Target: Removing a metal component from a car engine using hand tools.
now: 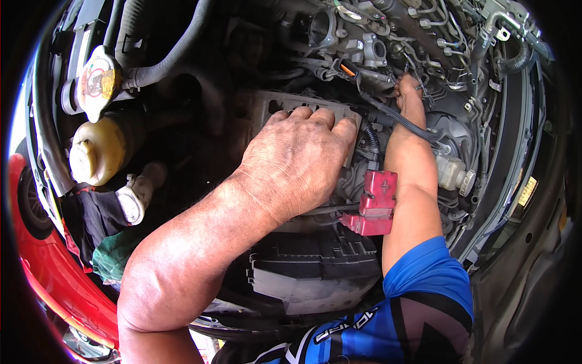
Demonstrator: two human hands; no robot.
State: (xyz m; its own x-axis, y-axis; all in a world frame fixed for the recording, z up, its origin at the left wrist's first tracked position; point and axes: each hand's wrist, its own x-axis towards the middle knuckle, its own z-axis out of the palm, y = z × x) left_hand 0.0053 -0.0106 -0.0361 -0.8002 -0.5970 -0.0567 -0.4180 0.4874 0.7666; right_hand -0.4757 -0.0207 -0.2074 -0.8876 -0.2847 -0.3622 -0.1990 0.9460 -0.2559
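My left hand (298, 159) is closed, knuckles up, over a flat grey metal tray (276, 106) in the engine bay. Its fingertips are hidden beneath the hand, so what they grip, if anything, cannot be seen. My right arm stretches deep to the far right, where my right hand (409, 88) is small in view, its fingers bent in among thin hoses and metal pipes of the engine (364, 48). What those fingers pinch is too small to make out. A black corrugated cable sleeve (371, 142) runs between my hands to a red terminal cover (379, 194) beside my right forearm.
A black fuse box (315, 273) lies near my body. On the left are a radiator cap (98, 83), a yellowed reservoir (100, 155), a thick black hose (176, 57) and a dark cloth (100, 218). A brake fluid reservoir (454, 173) stands right of my right arm.
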